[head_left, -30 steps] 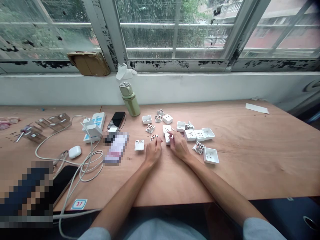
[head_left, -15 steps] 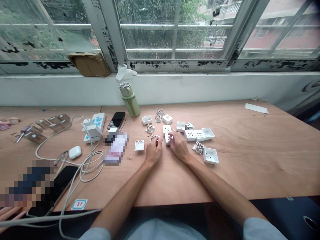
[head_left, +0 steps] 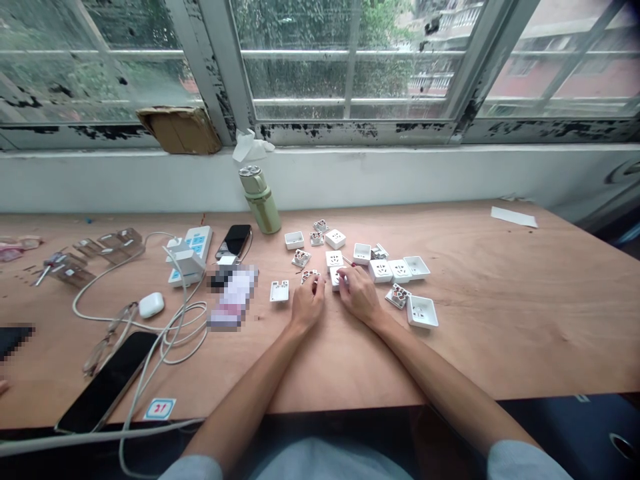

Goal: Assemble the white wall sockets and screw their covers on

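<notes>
My left hand point(head_left: 307, 303) rests on the table with curled fingers at the near edge of a white socket insert point(head_left: 309, 275) with metal contacts. Fingertips cover part of that insert. Just to the right, my right hand point(head_left: 360, 293) has its thumb and fingers closed on the right side of a white wall socket point(head_left: 336, 279). Another socket point(head_left: 334, 259) sits right behind it. A thin rod with a red part point(head_left: 349, 263) lies by the right knuckles, mostly hidden. Left of my left hand is an open white housing point(head_left: 279, 291).
More sockets point(head_left: 381, 270), housings point(head_left: 422, 312) and inserts point(head_left: 398, 296) lie around my hands. A green flask point(head_left: 263, 207) stands at the back. Leftward are a power strip point(head_left: 197, 243), looping white cables point(head_left: 183, 333), a black phone point(head_left: 107, 383) and glasses point(head_left: 103, 347).
At the lower left, another person's hand and the dark blurred object with it have moved away to the left, uncovering the glasses and black phone. My hands have hardly moved.
</notes>
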`<state>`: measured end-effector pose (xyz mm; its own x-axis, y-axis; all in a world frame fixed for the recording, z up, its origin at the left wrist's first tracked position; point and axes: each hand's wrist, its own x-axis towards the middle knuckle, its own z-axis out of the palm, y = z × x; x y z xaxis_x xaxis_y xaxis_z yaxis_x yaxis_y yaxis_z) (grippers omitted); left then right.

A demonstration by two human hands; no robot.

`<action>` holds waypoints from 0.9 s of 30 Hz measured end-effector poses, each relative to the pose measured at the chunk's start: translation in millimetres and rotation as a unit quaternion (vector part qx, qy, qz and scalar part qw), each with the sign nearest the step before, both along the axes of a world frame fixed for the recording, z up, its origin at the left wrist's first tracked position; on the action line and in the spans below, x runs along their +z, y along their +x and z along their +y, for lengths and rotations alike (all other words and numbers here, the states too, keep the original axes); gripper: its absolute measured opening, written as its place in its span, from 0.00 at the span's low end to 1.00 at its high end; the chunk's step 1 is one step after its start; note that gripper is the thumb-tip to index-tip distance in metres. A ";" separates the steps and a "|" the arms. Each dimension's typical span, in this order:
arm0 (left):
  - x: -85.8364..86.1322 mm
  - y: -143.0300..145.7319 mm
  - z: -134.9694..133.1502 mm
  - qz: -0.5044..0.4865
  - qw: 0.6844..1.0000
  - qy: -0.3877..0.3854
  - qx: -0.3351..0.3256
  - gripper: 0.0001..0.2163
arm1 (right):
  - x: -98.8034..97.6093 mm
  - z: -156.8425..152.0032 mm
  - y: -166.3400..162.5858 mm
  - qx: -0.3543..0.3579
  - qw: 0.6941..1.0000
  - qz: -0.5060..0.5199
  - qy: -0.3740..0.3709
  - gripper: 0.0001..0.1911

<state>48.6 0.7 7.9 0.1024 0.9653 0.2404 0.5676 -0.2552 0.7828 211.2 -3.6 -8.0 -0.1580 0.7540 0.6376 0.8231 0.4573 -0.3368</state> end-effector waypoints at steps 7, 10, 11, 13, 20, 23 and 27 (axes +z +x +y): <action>-0.2 0.2 -0.2 0.013 1.000 -0.011 -0.002 0.13 | 1.9 -3.6 -0.8 0.013 1.000 -0.010 0.012 0.13; 0.1 0.7 -0.8 0.018 1.000 -0.008 -0.009 0.13 | 3.0 -3.5 -0.5 0.010 1.000 -0.020 0.003 0.14; 0.3 0.9 -1.0 0.018 1.000 -0.007 -0.012 0.13 | 3.3 -3.6 -0.4 0.009 1.000 -0.023 0.001 0.14; 0.8 1.2 -1.4 0.020 1.000 -0.006 -0.015 0.12 | 4.0 -4.1 -0.7 0.008 1.000 -0.027 -0.001 0.14; 1.3 1.4 -1.9 0.017 1.000 -0.008 -0.010 0.12 | 5.0 -4.6 -1.1 0.008 1.000 -0.030 0.003 0.11; 1.0 1.6 -1.7 0.015 1.000 -0.008 -0.007 0.12 | 7.4 -1.5 6.4 -0.024 0.999 -0.028 0.028 0.12; 1.9 2.2 -1.7 0.013 1.000 -0.011 -0.003 0.12 | 11.2 4.7 20.9 -0.114 0.990 -0.078 0.038 0.14</action>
<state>50.8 -1.0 9.8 0.1136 0.9698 0.2158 0.5861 -0.2408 0.7736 232.1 1.1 3.1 -0.0901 0.7320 0.6754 0.9468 0.2734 -0.1700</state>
